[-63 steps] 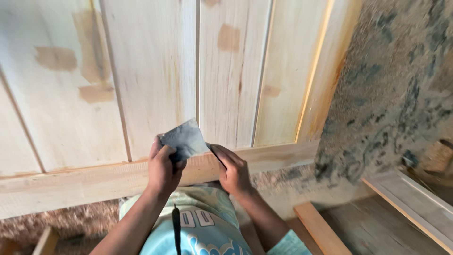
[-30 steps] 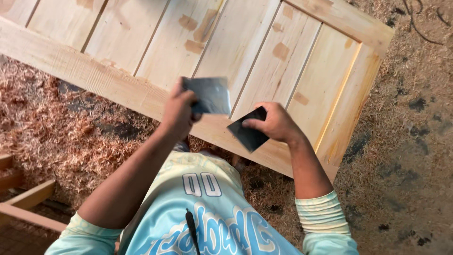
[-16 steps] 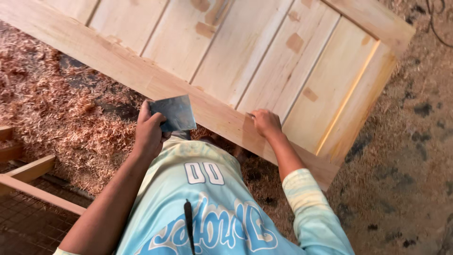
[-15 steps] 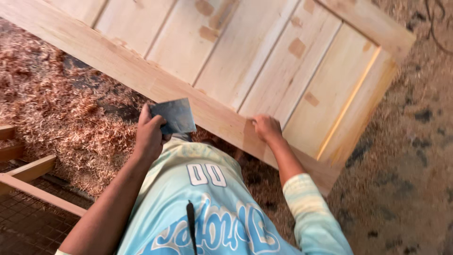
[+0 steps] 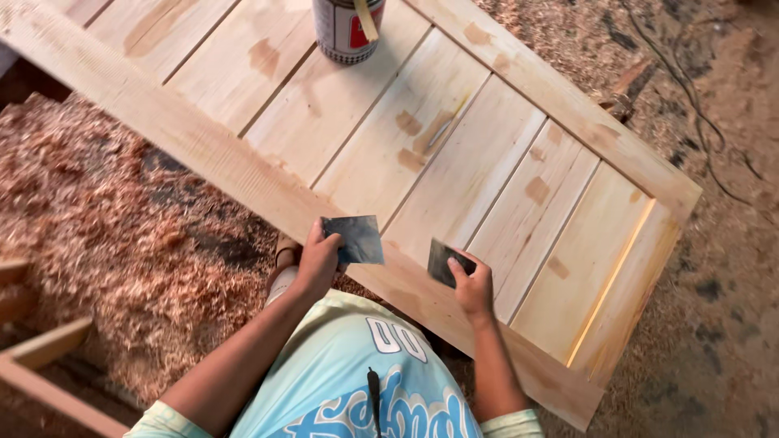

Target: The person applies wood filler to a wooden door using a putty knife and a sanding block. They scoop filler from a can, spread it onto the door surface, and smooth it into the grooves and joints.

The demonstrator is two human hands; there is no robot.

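Head view looks down on two dark sheets of sandpaper at the near edge of a pale wooden door panel (image 5: 454, 154). Left sheet of sandpaper (image 5: 355, 238) is pinched in the fingers of the left hand (image 5: 318, 264), raised just above the panel's near rail. Right sheet of sandpaper (image 5: 445, 261) lies pressed flat on that rail under the fingers of the right hand (image 5: 473, 285). Filler patches dot the boards. At the far edge a tin can (image 5: 347, 28) stands upright with a stick in it. Wood shavings (image 5: 105, 235) cover the floor to the left.
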